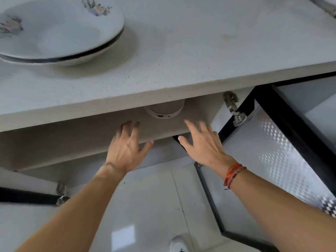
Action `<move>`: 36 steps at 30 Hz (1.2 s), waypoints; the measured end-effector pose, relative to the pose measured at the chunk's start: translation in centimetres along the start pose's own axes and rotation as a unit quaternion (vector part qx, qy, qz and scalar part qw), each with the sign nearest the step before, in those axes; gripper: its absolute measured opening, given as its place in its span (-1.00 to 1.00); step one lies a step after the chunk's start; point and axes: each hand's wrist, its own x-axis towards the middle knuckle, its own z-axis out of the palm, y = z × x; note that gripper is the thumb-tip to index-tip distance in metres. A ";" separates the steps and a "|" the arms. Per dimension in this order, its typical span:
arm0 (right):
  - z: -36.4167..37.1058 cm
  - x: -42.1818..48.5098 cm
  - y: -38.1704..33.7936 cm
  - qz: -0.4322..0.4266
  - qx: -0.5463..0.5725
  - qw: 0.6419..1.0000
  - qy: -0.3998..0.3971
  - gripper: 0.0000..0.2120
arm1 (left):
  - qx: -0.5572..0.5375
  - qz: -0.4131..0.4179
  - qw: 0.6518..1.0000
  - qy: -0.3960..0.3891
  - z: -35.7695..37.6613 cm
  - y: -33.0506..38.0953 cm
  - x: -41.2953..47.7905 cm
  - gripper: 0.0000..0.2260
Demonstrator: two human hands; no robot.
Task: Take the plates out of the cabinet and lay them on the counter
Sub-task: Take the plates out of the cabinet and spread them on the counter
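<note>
White plates (60, 28) with small floral prints and a dark rim edge lie stacked on the speckled grey counter (181, 51) at the upper left. Below the counter's front edge the cabinet (72, 142) stands open. My left hand (125, 148) and my right hand (201, 144) reach side by side toward the cabinet opening, fingers spread, holding nothing. A red string bracelet sits on my right wrist. A pale round object (164, 110) shows just under the counter edge, partly hidden. The cabinet's inside is mostly out of sight.
The right cabinet door (269, 160), black-framed with a shiny patterned panel, swings open to the right on a metal hinge (234, 110). Another door edge with a hinge (60, 197) shows at the lower left. Glossy floor tiles (145, 206) lie below.
</note>
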 end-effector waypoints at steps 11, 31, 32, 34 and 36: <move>6.8 8.0 1.6 -0.005 0.040 0.999 0.012 -0.36 | -0.020 -0.015 1.000 0.001 7.1 -2.7 6.4 -0.39; 9.2 20.3 3.5 0.175 0.371 0.912 0.027 -0.57 | -0.391 -0.249 0.886 0.021 12.0 -2.8 20.8 -0.38; 9.4 20.6 3.5 0.185 0.413 0.892 0.022 -0.61 | -0.406 -0.248 0.879 0.026 12.7 -3.3 21.3 -0.37; 9.7 21.1 3.5 0.201 0.507 0.838 0.014 -0.67 | -0.439 -0.250 0.862 0.033 13.7 -4.0 22.2 -0.53; 9.9 21.6 3.5 0.215 0.568 0.794 0.011 -0.69 | -0.453 -0.257 0.853 0.034 13.0 -3.5 21.9 -0.68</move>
